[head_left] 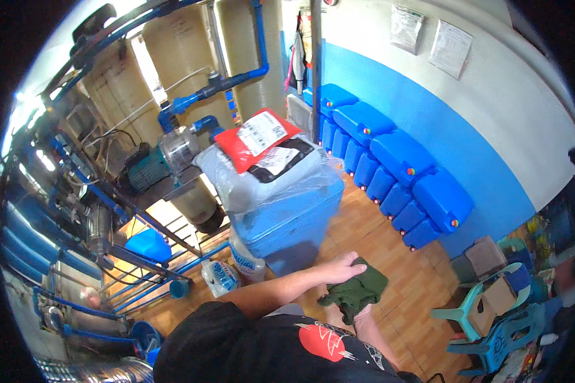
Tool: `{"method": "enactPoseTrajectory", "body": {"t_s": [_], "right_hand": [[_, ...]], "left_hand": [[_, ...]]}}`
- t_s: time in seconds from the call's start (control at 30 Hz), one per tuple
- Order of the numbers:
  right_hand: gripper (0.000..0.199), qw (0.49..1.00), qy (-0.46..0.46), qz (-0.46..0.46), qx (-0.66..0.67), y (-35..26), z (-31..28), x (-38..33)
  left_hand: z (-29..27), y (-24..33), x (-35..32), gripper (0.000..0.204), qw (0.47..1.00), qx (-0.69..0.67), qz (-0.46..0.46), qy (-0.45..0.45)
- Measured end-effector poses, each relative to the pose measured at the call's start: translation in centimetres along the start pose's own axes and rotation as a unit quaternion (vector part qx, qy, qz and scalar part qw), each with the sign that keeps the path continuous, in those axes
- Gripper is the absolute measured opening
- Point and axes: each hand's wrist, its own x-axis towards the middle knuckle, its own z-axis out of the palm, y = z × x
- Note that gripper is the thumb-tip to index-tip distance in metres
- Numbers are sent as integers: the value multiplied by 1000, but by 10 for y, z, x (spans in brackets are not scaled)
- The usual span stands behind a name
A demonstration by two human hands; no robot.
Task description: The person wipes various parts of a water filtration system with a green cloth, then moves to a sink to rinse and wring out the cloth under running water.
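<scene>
A: Head view. Where's the thing?
B: Dark green, crumpled fabric piece (372, 285), between both hands, in front of the black printed shirt (236, 341), above the brown tiled floor (410, 281).
A: Grip?
B: Left grip (347, 268) over its upper-left edge, right grip (363, 318) underneath. Fingers partly hidden; can't tell if either's closed.
A: Handling?
B: Probably light, limp, not slippery or fragile. Best taken by opposite edges; loose folds likely sag.
</scene>
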Motion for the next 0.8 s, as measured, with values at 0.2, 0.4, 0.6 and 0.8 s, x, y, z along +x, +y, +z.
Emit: {"method": "enactPoseTrajectory", "body": {"t_s": [0.2,0.4,0.6,0.8], "right_hand": [[72,997,-56,-36,50,-56,5,12],[79,991,-71,32,106,-154,-3,64],[79,991,-41,14,126,-259,-42,110],[71,991,-53,-58,106,-325,-79,148]], "left_hand": [[-6,-6,56,47,966,219,-49,128],[-19,-35,137,43,962,205,17,177],[-18,-24,234,40,968,221,-8,122],[-31,0,292,37,976,175,41,124]]}}
